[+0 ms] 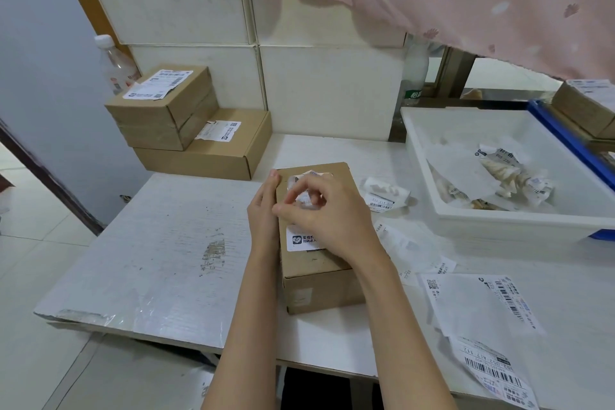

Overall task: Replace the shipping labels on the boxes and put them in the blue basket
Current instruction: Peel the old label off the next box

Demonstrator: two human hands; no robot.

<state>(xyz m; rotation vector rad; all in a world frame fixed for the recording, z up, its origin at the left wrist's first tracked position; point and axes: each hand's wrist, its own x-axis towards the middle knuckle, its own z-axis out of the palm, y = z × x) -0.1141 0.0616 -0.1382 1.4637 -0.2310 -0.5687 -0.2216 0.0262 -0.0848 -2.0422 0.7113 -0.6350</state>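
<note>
A brown cardboard box lies in the middle of the white table, with a partly torn white shipping label on its top. My left hand presses flat against the box's left side, fingers straight. Over the box top, my right hand pinches a crumpled, peeled part of the label. New labels lie on the table to the right. The blue basket shows at the far right, holding a box.
Two stacked boxes with labels stand at the back left, a plastic bottle behind them. A white tray at the right holds torn label scraps. A crumpled scrap lies beside the box. A pink curtain hangs above.
</note>
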